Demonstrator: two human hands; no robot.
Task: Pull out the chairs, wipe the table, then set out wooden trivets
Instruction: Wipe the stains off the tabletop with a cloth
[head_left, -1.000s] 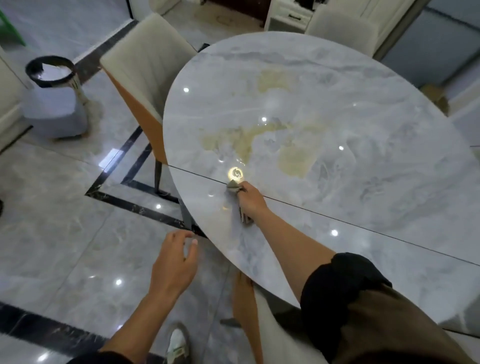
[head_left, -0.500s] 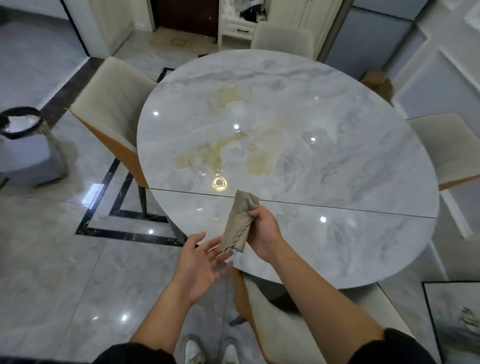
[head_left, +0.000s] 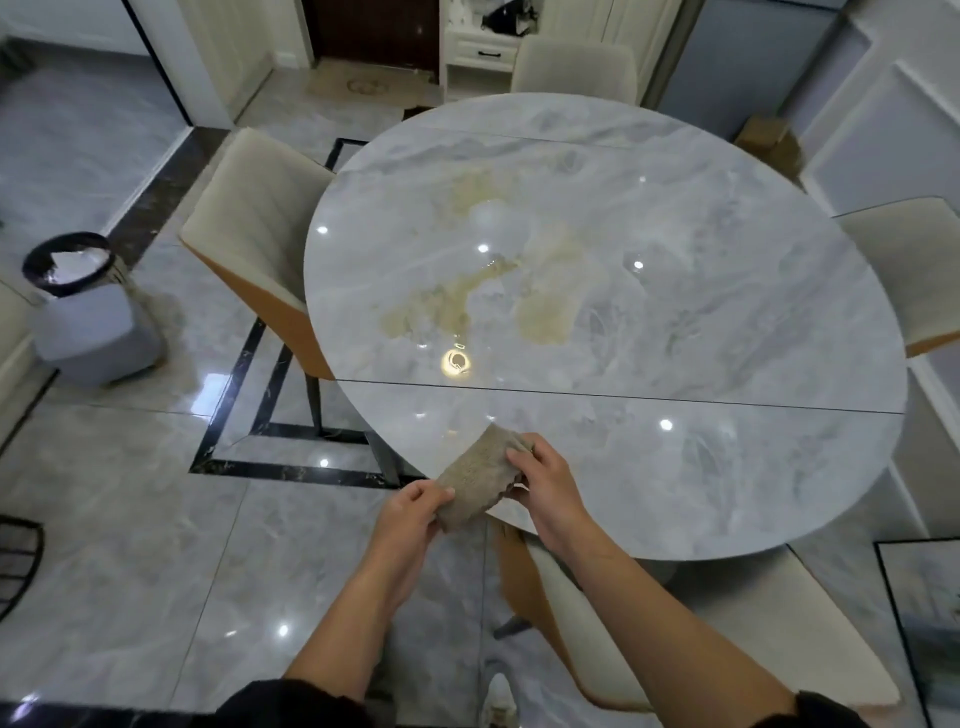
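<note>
The folded beige wiping cloth, pressed to the round grey marble-patterned table a second ago by the right hand alone, is now lifted clear at the near edge and gripped at both ends. The left hand, previously open and empty, has closed on the lower end. Judgement: the cloth is being refolded or turned; wiping is paused, not finished. Yellowish patches remain mid-table, possibly staining or veining. No wooden trivets are visible. Both forearms reach forward, wrists angled inward, fingers pinching the cloth. Cream-and-orange chairs stand close around.
</note>
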